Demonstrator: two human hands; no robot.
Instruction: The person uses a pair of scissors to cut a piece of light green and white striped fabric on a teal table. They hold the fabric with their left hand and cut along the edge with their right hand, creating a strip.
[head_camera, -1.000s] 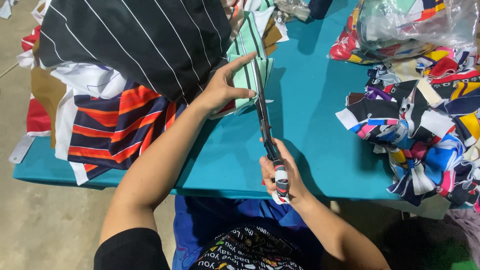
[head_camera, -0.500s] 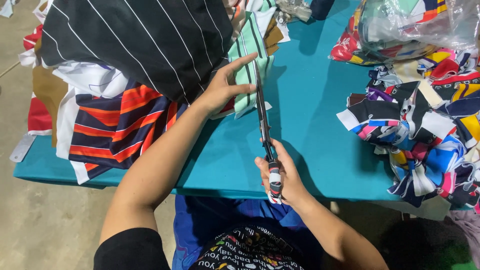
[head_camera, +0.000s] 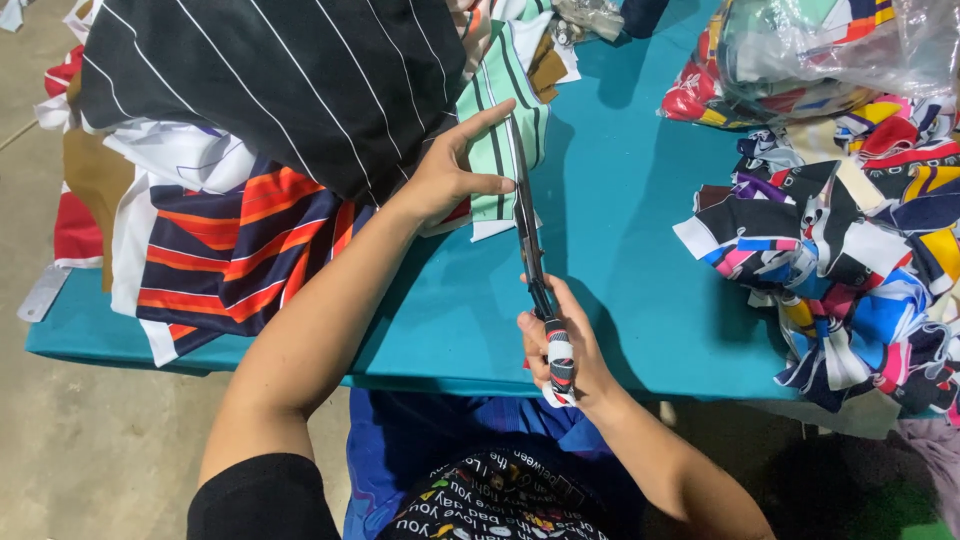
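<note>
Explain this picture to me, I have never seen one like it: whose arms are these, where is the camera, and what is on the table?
The camera sits on a person's head and looks down, so both arms are that person's own. The right hand grips the cloth-wrapped handles of long scissors, blades pointing away. The left hand presses down a green striped fabric piece beside the blades. All this lies on a teal table. On the left is a heap of larger fabrics, with black pinstriped cloth on top of it. On the right lies a pile of small colourful scraps, with a clear plastic bag of more behind.
</note>
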